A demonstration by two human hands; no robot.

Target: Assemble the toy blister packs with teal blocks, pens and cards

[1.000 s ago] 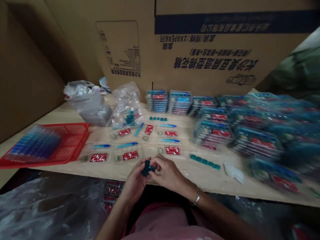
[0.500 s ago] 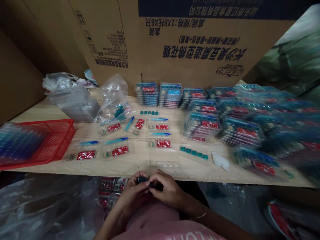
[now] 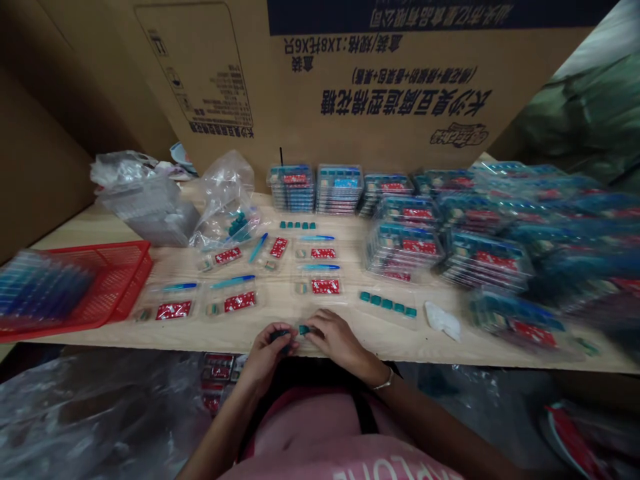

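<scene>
At the front edge of the table, my right hand [image 3: 335, 339] pinches a small teal block [image 3: 303, 330] between thumb and fingers. Just to its left, my left hand [image 3: 270, 350] is curled around dark teal pieces [image 3: 281, 340], mostly hidden by the fingers. My right hand covers the spot of a clear moulded tray. Right of it, a clear tray [image 3: 413, 320] has a row of several teal blocks [image 3: 387, 304]. Beyond my hands lie open clear cases with red dotted cards [image 3: 325, 287] and blue pens [image 3: 323, 267].
A red basket [image 3: 143, 267] of blue pens stands at the left. Behind it are stacked clear cases [image 3: 150, 207] and a plastic bag [image 3: 227, 180] with teal blocks. Filled cases [image 3: 403, 247] are piled on the right near a crumpled white tissue [image 3: 443, 320]. A large carton [image 3: 280, 120] closes off the back.
Both hands have moved forward from my lap to the table edge and drawn slightly apart. A single teal block now shows in my right fingertips; my right hand now covers the clear tray.
</scene>
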